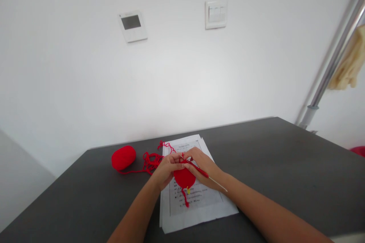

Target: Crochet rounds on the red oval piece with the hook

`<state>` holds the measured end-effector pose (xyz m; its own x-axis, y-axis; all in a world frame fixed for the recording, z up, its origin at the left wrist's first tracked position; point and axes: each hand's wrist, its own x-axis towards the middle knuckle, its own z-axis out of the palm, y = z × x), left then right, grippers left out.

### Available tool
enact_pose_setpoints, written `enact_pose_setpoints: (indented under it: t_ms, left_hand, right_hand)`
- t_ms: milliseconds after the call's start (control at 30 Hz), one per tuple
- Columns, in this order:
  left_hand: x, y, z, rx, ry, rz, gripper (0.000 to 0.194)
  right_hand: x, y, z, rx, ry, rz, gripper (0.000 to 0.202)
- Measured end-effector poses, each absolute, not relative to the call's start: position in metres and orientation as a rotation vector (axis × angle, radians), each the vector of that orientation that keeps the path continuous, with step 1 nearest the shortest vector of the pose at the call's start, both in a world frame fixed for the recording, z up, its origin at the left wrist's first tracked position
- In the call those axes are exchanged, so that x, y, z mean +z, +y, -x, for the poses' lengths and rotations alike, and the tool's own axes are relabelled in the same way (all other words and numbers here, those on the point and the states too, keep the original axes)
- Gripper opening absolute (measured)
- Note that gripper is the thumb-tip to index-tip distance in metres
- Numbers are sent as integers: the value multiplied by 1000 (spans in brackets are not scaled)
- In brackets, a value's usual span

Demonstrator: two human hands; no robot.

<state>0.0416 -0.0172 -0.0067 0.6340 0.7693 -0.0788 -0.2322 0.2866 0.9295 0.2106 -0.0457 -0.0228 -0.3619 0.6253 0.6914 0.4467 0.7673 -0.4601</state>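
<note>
My left hand (167, 170) pinches the upper left edge of a round red crochet piece (184, 179). A crochet hook (201, 171) with a red grip and thin metal ends lies in my right hand (207, 164), its tip at the top of the piece. A small yellow stitch marker (188, 190) hangs from the lower edge, beside a dangling red yarn tail (185, 199). Loose red yarn (152, 162) lies in tangles left of my hands and leads back to a red yarn ball (123, 157). The exact stitch at the hook tip is too small to tell.
Printed paper sheets (199, 212) lie under my hands on the dark table (273, 167). A white wall rises behind, with a thermostat panel (133, 26) and a light switch (216, 14). A metal pole (332, 66) and a hanging cream cloth (348, 62) stand at the right.
</note>
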Motion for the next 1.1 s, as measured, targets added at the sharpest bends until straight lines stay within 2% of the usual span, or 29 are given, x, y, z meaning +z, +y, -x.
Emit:
enact_pose_setpoints:
  t_ms: [300, 433, 633, 767, 1100]
  left_hand:
    - [-9, -11, -29, 637, 553, -1124, 38]
    - [-7, -14, -34, 698, 588, -1124, 37]
    - [-6, -11, -29, 764, 675, -1096, 46]
    - [-7, -7, -21, 805, 726, -1090, 49]
    - [-2, -6, -12, 747, 759, -1082, 41]
  right_hand:
    - [-20, -40, -215, 447, -1921, 642, 10]
    - [-20, -40, -214, 387, -1952, 606, 9]
    - [-15, -39, -217, 208, -1985, 527, 7]
    - [-14, -40, -218, 209, -1950, 508, 9]
    - [-12, -49, -215, 460, -1842, 672, 12]
